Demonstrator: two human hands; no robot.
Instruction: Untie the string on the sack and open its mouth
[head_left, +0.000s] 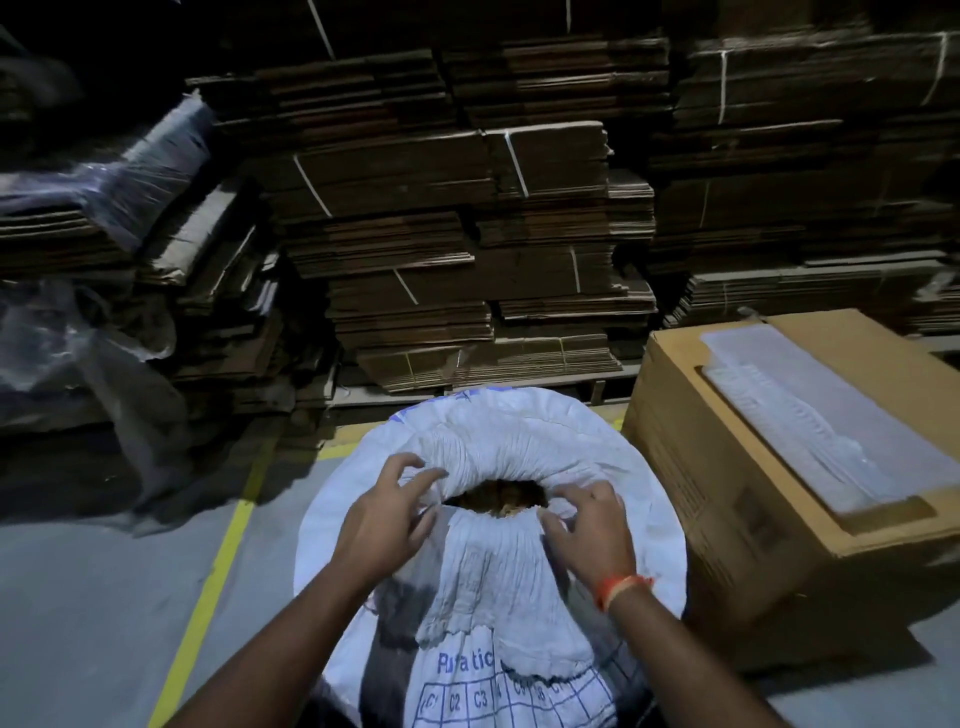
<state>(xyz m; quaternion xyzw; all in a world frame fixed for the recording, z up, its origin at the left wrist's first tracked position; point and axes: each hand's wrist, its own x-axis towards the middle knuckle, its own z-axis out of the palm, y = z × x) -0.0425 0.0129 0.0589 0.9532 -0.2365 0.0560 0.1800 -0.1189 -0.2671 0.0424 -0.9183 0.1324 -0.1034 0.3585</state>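
Both hands are working the sack (488, 561) mouth (496, 501) from the head view: left hand (387, 512) hovering with fingers spread, right hand (589, 527) pinching the gathered rim. Sack is standing on the floor (104, 597) beside a carton (779, 467). White, woven, crinkled cloth looks soft, probably heavy; best held at the rim. No string is showing.

place: warehouse | evidence: strapped stacks of flat cartons (447, 218) far across | grey floor (93, 597) with yellow line (218, 561) left | box (779, 467) right
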